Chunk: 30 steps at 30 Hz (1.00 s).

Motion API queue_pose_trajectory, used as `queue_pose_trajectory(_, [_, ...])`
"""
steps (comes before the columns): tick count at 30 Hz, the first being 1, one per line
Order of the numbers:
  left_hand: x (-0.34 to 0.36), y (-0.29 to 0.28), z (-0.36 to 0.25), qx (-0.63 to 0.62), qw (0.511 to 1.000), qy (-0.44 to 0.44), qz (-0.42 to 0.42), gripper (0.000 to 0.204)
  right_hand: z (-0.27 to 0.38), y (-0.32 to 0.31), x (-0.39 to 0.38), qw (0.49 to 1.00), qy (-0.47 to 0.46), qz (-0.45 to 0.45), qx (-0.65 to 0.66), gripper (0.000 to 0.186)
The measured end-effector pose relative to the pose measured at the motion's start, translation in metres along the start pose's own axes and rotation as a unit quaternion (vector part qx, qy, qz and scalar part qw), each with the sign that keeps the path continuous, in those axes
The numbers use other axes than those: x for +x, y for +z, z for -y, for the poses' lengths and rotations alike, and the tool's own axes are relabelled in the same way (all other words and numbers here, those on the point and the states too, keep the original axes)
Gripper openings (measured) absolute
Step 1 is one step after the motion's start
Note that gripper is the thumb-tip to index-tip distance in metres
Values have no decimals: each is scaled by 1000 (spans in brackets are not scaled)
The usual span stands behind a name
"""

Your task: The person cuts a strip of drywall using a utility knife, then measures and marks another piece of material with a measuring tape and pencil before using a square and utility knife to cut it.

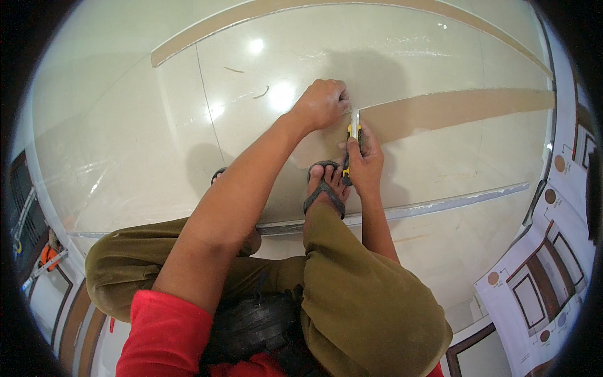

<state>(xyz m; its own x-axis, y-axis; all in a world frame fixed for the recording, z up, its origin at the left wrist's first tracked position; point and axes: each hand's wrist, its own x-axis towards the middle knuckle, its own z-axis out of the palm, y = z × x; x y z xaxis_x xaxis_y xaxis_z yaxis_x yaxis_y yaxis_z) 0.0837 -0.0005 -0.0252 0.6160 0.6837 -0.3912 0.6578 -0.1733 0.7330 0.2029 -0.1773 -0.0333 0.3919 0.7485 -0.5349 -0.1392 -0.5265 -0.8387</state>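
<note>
A yellow and black utility knife [353, 141] is in my right hand [367, 160], blade up against a long tan strip [452, 107] on the glossy tiled floor. Just left of the blade, my left hand [323, 100] has curled fingers at the strip's left end; whether they grip it is hidden. My sandalled right foot [323, 191] is just below the hands, beside the knife.
Another tan strip [326, 3] arcs along the far side. A grey metal straightedge [452, 201] crosses near my feet. Printed sheets [546, 276] lie at the right. An orange tool [49, 256] is at the left.
</note>
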Motion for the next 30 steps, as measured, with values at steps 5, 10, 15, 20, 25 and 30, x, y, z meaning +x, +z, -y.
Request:
queue_pose_trajectory(5, [-2,-5,5,-9,1000,-3,-11,23,-5,3,-4,1000,-18,3,-16,45])
queue_pose_trajectory(10, [-2,-8,6,-12,1000,2,3,24,-6,2,-1,999,-28,-16,3,44])
queue_pose_trajectory(15, [-6,-10,11,-9,1000,-2,-7,23,8,8,-12,1000,0,0,-1,44])
queue_pose_trajectory(20, [-6,-10,7,-3,1000,3,-1,24,-3,4,-7,1000,-8,2,18,45])
queue_pose_trajectory(25, [-11,-19,9,-7,1000,-1,-7,25,0,4,-7,1000,4,-6,-9,44])
queue_pose_trajectory(30, [-12,-19,7,1,1000,-9,-3,25,-13,2,-6,998,-37,3,-44,44])
